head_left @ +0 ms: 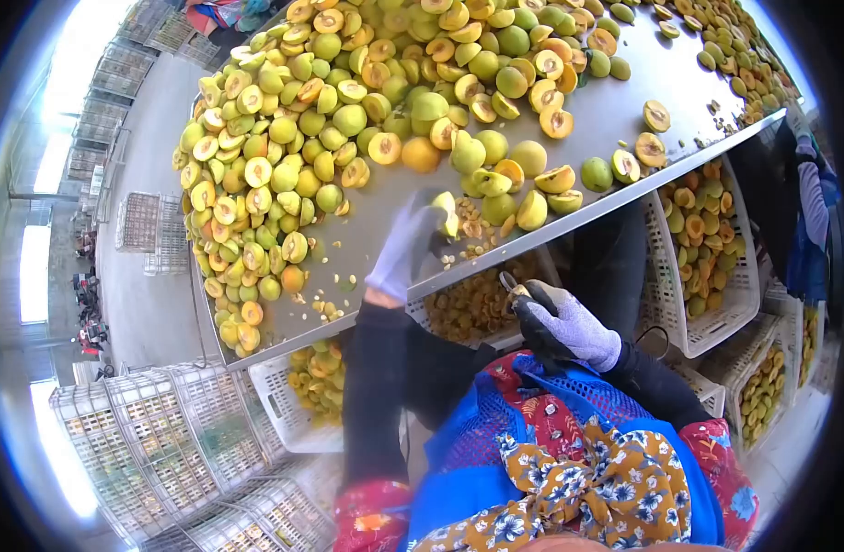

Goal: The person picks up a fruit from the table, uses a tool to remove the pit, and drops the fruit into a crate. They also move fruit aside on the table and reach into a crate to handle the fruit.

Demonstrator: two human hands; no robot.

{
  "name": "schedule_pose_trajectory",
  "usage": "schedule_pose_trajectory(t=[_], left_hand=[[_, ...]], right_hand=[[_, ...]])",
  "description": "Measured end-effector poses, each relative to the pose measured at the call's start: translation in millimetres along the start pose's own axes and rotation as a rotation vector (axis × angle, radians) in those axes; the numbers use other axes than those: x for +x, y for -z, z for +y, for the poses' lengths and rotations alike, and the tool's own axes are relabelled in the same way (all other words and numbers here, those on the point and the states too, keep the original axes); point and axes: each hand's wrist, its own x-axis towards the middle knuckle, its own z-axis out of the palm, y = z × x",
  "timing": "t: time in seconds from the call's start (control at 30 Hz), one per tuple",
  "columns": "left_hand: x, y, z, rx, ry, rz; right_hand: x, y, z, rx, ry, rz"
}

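Observation:
My left hand, in a pale glove with dark fingers, is smeared by motion over the metal table's near edge. Its fingertips are at a yellow-green peach half; the blur hides whether they grip it. My right hand, in a lilac and black glove, is closed in front of my body, just below the table edge. From its fingers sticks a small metal tool with a looped tip. Several peaches and halves lie beside loose pits and scraps on the metal table.
A large heap of cut peaches covers the table's far and left side. Under the edge stand a crate of scraps and white crates of fruit. Stacked crates stand at left. Another person's sleeve shows at right.

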Motion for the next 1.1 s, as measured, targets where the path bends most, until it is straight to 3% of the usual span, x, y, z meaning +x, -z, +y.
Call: schedule_pose_trajectory(t=[0.07, 0.1, 0.2, 0.27, 0.37, 0.4, 0.47, 0.6, 0.63, 0.67, 0.73, 0.83, 0.9, 0.93, 1.03, 1.07, 1.1], left_hand=[[-42, -10, 8, -0.559, -0.07, -0.087], [-28, -36, -14, -0.786, -0.161, -0.091], [-58, -48, -4, -0.817, 0.068, 0.058], [-65, -60, -16, -0.92, 0.05, 0.022], [-79, -82, 6, -0.691, 0.098, 0.218], [-83, -83, 2, -0.768, 0.125, 0.218], [-87, -82, -23, -0.334, -0.082, 0.232], [-92, -89, -39, 0.428, -0.352, 0.465], [-93, -93, -28, 0.326, -0.329, 0.488], [-94, -97, -17, 0.222, -0.31, 0.513], [-95, -108, 0, -0.519, -0.069, 0.454], [-95, -115, -4, -0.11, -0.295, 0.596], [-95, -116, -9, -0.121, -0.282, 0.553], [-95, -116, -10, -0.127, -0.275, 0.532], [-95, -109, -9, -0.508, -0.172, 0.181], [-93, -110, -9, -0.561, -0.151, 0.176], [-92, -115, -16, -0.666, -0.106, 0.163]], right_hand=[[0, -9, -12, -0.275, 0.228, 0.03], [1, 8, -17, -0.448, 0.245, 0.099], [6, -13, -26, -0.697, 0.336, 0.184], [2, -16, -34, -0.755, 0.332, 0.167], [1, -19, -38, -0.776, 0.307, 0.146], [1, -20, -39, -0.774, 0.3, 0.133], [1, -22, -38, -0.783, 0.277, 0.103], [1, -26, -34, -0.725, 0.223, 0.045], [1, -27, -33, -0.685, 0.213, 0.032], [2, -26, -35, -0.538, 0.157, -0.018], [3, -24, -40, -0.239, 0.046, -0.115], [2, -15, -42, 0.107, -0.125, -0.303], [-1, -11, -35, 0.718, -0.356, -0.441], [-2, -11, -33, 0.851, -0.429, -0.464], [2, -14, -10, 1.346, -0.597, -0.662], [2, -15, -5, 1.523, -0.645, -0.749], [-2, -21, -5, 1.493, -0.604, -0.776]])
